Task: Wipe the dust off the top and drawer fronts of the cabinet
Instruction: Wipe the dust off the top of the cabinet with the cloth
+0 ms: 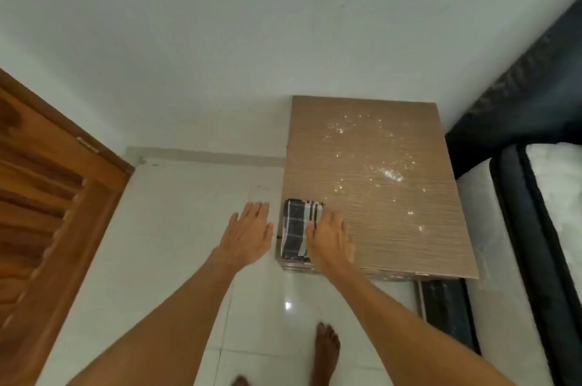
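- Starting out: white dust specks (390,176) cover the tan wood-grain cabinet top (409,228) beyond its near-left corner; drawer fronts unseen.
- Right hand (330,237), fingers flat, presses the folded dark checked cloth (294,228) on that corner.
- Left hand (248,234) spread, empty, off the cabinet's left edge.

My right hand (329,236) covers the right part of the folded black-and-white checked cloth (296,228). Drawer fronts of the tan wood-grain cabinet (371,184) are hidden under its top. Brown louvred wooden door (41,196) cut off at frame left, dark-edged white mattress (541,228) at right. White specks too blurred to identify.
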The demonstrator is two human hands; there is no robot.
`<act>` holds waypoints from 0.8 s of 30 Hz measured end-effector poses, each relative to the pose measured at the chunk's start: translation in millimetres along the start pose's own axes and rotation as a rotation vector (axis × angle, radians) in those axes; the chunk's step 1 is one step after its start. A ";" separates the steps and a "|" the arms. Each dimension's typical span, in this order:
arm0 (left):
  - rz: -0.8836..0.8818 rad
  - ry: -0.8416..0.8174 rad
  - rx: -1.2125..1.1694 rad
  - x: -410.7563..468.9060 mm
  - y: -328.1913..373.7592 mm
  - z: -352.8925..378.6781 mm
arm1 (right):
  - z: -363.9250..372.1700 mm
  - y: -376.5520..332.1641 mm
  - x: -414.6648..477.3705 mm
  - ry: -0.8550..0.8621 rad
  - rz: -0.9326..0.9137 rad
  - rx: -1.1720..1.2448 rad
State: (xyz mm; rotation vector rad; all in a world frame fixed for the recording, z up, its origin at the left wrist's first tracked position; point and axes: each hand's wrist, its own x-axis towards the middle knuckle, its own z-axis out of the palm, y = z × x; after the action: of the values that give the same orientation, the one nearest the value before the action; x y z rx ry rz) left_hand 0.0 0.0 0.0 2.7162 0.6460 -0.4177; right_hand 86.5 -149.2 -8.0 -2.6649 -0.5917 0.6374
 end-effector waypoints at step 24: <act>0.137 -0.057 0.048 81.8 4.5 61.2 | 31.4 10.7 85.8 0.086 0.318 0.892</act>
State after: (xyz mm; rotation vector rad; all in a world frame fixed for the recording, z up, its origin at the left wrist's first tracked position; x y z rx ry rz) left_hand 59.5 5.0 -83.0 2.7620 0.4374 -0.4800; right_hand 144.2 -111.4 -68.9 -1.9173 0.1473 0.6594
